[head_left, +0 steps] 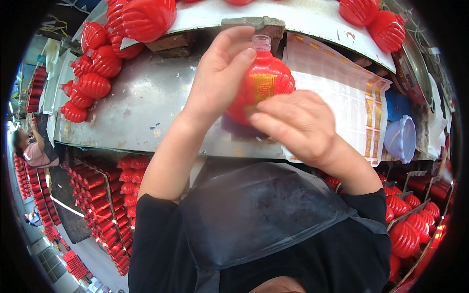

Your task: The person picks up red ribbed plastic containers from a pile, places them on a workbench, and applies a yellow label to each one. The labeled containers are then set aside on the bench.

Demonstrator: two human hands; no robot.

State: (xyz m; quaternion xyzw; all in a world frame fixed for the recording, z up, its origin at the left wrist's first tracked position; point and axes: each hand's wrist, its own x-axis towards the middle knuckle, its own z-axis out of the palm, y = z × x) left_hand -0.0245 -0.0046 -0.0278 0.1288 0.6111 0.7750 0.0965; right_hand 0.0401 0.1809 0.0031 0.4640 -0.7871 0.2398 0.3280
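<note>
A glossy red ribbed bottle (pixel 283 73) with a clear threaded neck stands or leans over the metal table, its neck pointing away from me. On its face is a gold label (pixel 264 88) with red print. My left hand (pixel 222 73) is wrapped round the bottle's left side, thumb by the neck. My right hand (pixel 303 124), a little blurred, has its fingers bent together at the label's lower edge. The bottle's right lower side is hidden behind that hand.
Printed label sheets (pixel 337 97) lie right of the bottle, near a pale purple bucket (pixel 400 139). Red bottles (pixel 95 85) are heaped at the left. A white shelf (pixel 303 24) crosses the far side. Racks of red bottles (pixel 408 237) stand below, and another person (pixel 36 151) is far left.
</note>
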